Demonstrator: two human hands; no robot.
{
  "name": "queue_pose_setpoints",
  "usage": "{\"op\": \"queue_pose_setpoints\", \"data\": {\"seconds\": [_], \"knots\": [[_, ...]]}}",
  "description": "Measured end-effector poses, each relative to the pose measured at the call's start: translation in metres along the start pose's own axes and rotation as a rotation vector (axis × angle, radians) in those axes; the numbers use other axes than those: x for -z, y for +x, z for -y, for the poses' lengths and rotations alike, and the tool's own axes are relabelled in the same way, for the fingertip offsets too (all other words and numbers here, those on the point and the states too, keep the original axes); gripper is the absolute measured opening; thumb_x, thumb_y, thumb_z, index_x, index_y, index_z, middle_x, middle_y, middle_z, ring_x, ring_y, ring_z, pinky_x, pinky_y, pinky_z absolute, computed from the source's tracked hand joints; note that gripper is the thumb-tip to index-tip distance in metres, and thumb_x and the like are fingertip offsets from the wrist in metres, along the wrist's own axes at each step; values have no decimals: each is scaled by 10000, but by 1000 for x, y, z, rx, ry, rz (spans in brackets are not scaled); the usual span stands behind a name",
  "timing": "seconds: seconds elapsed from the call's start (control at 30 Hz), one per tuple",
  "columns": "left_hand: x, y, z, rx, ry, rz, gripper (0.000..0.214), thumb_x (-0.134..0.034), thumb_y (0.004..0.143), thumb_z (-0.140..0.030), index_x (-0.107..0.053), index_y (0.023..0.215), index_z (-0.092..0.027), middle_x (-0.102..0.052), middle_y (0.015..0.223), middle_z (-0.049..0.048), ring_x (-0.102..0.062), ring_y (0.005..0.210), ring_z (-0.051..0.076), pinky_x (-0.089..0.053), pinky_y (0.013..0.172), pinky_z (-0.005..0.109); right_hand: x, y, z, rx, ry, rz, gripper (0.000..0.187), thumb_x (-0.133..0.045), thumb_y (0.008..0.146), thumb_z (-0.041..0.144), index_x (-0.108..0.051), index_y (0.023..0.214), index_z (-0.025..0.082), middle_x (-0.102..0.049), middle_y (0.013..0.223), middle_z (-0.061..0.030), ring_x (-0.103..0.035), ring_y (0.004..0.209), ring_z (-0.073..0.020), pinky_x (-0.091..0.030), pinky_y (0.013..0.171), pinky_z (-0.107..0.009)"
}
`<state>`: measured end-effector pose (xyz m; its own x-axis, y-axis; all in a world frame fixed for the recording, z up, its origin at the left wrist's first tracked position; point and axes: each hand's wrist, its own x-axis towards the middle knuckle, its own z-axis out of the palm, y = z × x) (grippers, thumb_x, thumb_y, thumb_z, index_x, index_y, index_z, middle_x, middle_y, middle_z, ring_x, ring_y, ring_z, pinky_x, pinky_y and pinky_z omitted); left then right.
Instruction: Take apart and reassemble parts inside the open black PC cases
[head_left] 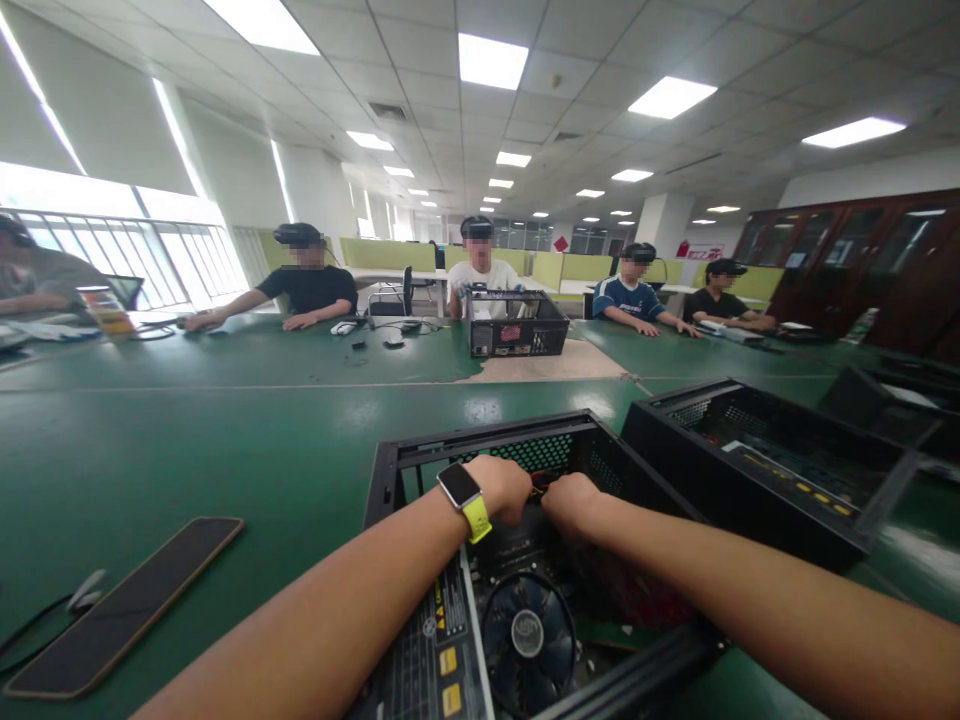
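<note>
An open black computer case (390, 480) lies in front of me on the green table (225, 440). Both my hands reach down into its far part. My left hand (504, 487), with a smartwatch on a yellow-green strap, is curled closed. My right hand (571, 500) is curled closed right beside it. Thin red and yellow wires show between the two hands; the fingers themselves are hidden. Nearer me inside the case sit a round cooling fan (527, 632) and a power supply with yellow labels (442, 640).
A second open black case (765, 470) stands to the right, a third (516, 325) across the table before a seated person. A dark phone (124, 605) and a cable lie at my left. Several people with headsets sit along the far side.
</note>
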<state>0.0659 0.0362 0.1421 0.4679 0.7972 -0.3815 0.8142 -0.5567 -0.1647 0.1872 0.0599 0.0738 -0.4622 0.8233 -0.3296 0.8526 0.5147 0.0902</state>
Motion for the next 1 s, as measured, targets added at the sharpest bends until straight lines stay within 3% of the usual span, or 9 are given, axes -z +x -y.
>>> {"op": "queue_pose_setpoints", "data": {"seconds": [0.17,0.3,0.43,0.53,0.67,0.77,0.87,1.0], "knots": [[-7,2,-10,-69,58,79,288,-690,663,-196,-719,936,-108,-710,896,203,-674,831,331,-553,695,394,-3,-18,-2,-42,-38,192,300,-790,502,355,-718,722,164,-712,773,-120,-679,813,-286,-536,720,-348],[-10,2,-20,-132,102,129,267,-729,626,-188,-730,884,-119,-717,865,185,-675,787,314,-541,659,369,6,-38,-8,-8,-126,339,298,-767,543,300,-730,792,142,-712,881,-147,-671,851,-311,-539,718,-378],[-9,-1,-27,-345,-51,329,128,-732,654,-220,-731,780,-202,-732,800,48,-655,703,195,-467,567,241,16,-44,-19,-37,-149,352,266,-663,579,115,-730,836,119,-711,901,-159,-672,825,-317,-533,663,-375],[-10,-3,-32,-486,-148,349,208,-743,642,-206,-721,842,-257,-718,768,-24,-604,647,138,-393,510,204,20,-44,-29,22,-110,360,273,-595,607,85,-732,843,103,-713,876,-158,-673,801,-299,-514,630,-336],[-16,4,-40,-526,-18,327,315,-737,618,-181,-707,929,-220,-700,748,-2,-540,581,133,-337,465,218,29,-45,-33,67,-71,380,282,-591,625,129,-732,867,101,-713,856,-139,-671,794,-254,-492,629,-283],[-23,14,-43,-506,-59,398,230,-724,583,-98,-690,777,-216,-652,640,-39,-503,522,114,-348,460,211,32,-50,-20,-1,-93,266,292,-654,583,163,-731,862,126,-710,872,-135,-664,838,-262,-494,672,-298],[-28,19,-43,-458,-134,518,227,-709,539,-3,-598,565,-200,-598,526,-66,-520,499,112,-391,491,209,17,-57,5,101,-73,310,186,-733,542,276,-727,699,177,-706,770,-101,-665,814,-279,-498,704,-347],[-26,20,-39,-400,-175,663,261,-696,582,-20,-538,454,-183,-598,469,-34,-583,513,155,-447,521,252,-30,-69,33,236,-93,687,277,-774,485,412,-586,389,232,-608,491,-21,-649,613,-246,-500,637,-365]]}}
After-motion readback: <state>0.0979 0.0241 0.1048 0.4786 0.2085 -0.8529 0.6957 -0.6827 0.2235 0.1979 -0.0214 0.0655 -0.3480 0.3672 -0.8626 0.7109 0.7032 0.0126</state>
